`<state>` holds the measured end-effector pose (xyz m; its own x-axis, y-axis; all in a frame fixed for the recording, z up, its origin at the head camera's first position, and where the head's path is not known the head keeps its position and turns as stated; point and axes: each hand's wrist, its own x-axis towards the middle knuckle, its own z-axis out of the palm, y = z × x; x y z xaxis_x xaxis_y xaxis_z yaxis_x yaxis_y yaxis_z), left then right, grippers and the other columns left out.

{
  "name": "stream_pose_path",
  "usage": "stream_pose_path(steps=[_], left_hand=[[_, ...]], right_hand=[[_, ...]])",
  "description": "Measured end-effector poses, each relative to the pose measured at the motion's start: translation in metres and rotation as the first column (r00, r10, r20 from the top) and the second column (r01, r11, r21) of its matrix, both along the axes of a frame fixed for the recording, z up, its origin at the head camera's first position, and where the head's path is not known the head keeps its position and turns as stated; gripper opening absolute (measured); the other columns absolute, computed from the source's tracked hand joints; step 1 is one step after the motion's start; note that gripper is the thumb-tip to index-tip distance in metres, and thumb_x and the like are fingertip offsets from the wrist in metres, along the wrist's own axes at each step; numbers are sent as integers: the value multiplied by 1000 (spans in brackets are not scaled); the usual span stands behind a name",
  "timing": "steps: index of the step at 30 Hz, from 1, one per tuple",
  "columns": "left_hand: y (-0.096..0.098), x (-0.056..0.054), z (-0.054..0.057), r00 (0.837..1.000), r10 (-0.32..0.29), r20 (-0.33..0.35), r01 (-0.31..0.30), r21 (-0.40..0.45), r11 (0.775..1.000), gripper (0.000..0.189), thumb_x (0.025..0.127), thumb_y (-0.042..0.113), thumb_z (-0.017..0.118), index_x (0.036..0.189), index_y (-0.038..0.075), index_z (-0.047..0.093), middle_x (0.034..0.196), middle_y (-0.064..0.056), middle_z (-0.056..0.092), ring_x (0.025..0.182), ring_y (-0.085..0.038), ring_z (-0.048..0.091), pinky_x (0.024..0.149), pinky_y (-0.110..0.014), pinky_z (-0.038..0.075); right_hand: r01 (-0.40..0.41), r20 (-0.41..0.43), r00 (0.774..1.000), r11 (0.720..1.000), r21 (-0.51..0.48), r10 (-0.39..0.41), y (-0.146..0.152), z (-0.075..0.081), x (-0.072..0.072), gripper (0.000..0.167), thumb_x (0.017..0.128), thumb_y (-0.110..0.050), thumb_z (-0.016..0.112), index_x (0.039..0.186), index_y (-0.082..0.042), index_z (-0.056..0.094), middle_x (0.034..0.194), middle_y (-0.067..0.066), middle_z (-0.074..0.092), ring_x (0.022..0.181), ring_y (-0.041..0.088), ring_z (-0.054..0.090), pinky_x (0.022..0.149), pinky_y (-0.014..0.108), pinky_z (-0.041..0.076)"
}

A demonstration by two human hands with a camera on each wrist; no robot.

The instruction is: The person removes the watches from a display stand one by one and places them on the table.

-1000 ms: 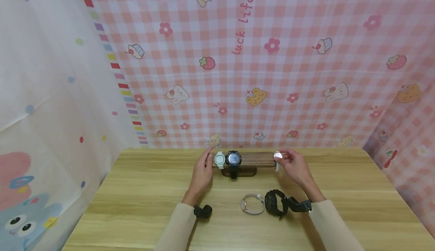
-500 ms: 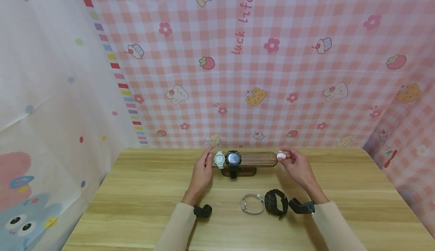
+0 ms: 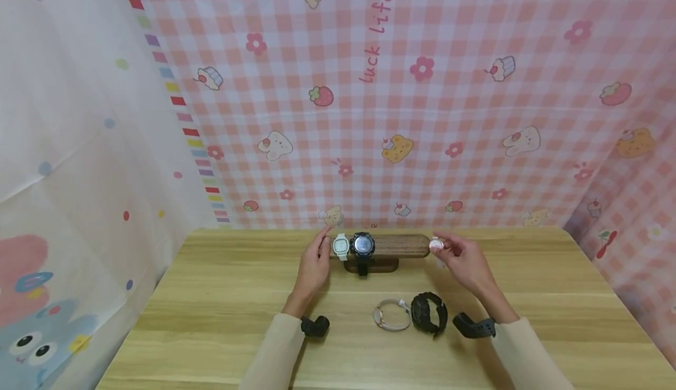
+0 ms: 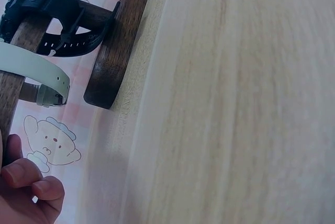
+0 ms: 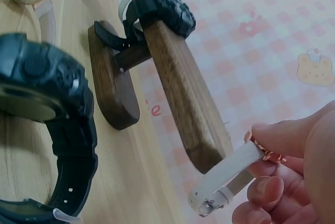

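Currently, your right hand [image 3: 462,261] pinches the white-strapped watch [image 5: 230,171] by its rose-gold case between thumb and fingers, with the strap closed in a loop. The right bar end of the watch stand [image 3: 402,246] is just left of these fingers; whether the loop encircles it cannot be determined. Your left hand [image 3: 314,264] grips the opposite bar end, fingers curled. Immediately right of the left fingers, the pale square watch [image 3: 341,246] is fitted around the bar; one place farther from them, the black round-dial watch [image 3: 364,244] is fitted likewise. On the surface [image 3: 222,296], nearer you than the right fingers, stands the large black watch [image 3: 421,314], strap looped. Left of it, also nearer you than those fingers, is the slim watch [image 3: 378,316], its band forming a ring. A pink checked cloth [image 3: 454,114] rises beyond the fingers of both hands.
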<state>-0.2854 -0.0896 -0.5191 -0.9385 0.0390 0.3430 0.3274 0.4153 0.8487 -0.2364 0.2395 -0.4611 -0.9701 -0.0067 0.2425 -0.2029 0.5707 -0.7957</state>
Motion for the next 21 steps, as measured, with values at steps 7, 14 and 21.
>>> stream_pose_path(steps=[7,14,21], left_hand=[[0,-2,-1,1000,-2,-3,2,0,1000,42,108,28,40,146,13,50,71,1,44,62,-12,42,59,-28,39],[1,1,1,1000,0,-9,0,10,1000,41,108,28,41,146,13,51,71,2,45,61,-10,42,58,-26,39],[1,0,1,1000,-1,-12,1,13,1000,41,108,28,42,145,12,51,71,2,44,60,-10,41,56,-26,38]], right_hand=[[-30,12,999,999,21,30,-8,13,9,38,93,-13,70,127,2,64,84,8,66,59,8,50,47,23,39],[-69,18,997,997,25,69,-19,24,19,38,92,-13,71,128,1,65,83,7,65,59,9,51,47,24,39],[-107,12,994,994,35,106,-32,31,25,38,90,-10,72,126,0,66,83,5,65,61,9,53,48,23,40]])
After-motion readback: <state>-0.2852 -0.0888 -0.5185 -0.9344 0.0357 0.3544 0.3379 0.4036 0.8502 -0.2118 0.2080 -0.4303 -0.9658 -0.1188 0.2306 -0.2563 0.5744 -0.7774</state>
